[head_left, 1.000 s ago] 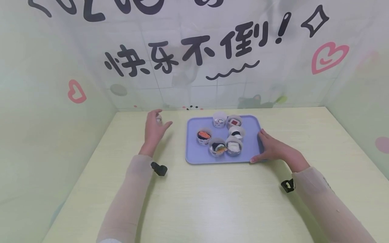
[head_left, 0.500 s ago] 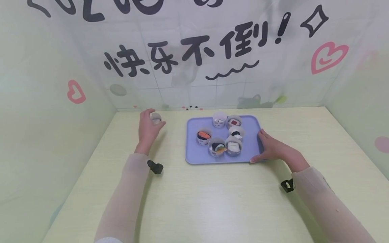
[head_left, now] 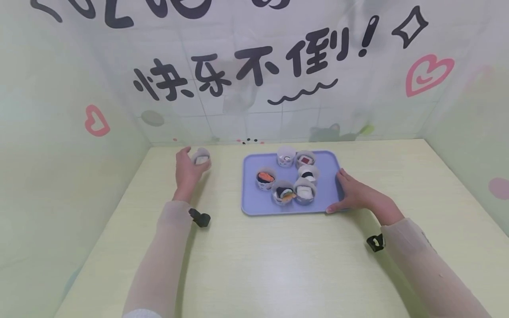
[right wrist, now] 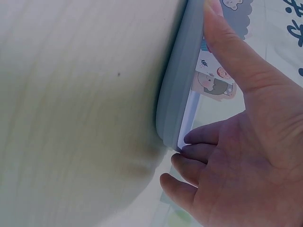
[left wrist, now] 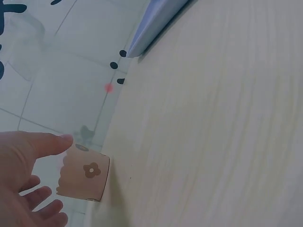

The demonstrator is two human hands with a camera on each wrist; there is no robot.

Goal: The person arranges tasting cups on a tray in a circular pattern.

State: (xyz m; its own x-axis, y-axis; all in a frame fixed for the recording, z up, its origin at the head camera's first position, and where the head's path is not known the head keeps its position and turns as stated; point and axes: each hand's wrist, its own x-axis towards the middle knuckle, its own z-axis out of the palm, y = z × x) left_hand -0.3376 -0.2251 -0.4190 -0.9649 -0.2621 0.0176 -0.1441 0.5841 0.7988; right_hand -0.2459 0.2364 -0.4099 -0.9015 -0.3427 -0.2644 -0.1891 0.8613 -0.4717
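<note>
A small paper baking cup (head_left: 201,157) with a pale piece inside stands at the back left of the table. My left hand (head_left: 188,171) is beside it, thumb over its front side and fingers loosely bent on its left. In the left wrist view, the thumb tip meets the scalloped rim of this flower-printed baking cup (left wrist: 84,174), and the other fingertips appear apart from it. My right hand (head_left: 354,192) grips the right end of a blue tray (head_left: 254,204), thumb at the front edge and fingers along the right side. Whether all right fingers press the tray is unclear.
Several paper cups hold sushi-like pieces on the tray, among them an orange-topped piece (head_left: 265,177), a dark roll (head_left: 284,192) and a white block (head_left: 305,192). A printed back wall (head_left: 254,126) stands behind the pale wooden table (head_left: 258,260), with side walls left and right.
My left hand has shifted left, uncovering more of the baking cup, which has stayed nearly in place. Its thumb has come closer to the fingers. The right hand and tray have not moved.
</note>
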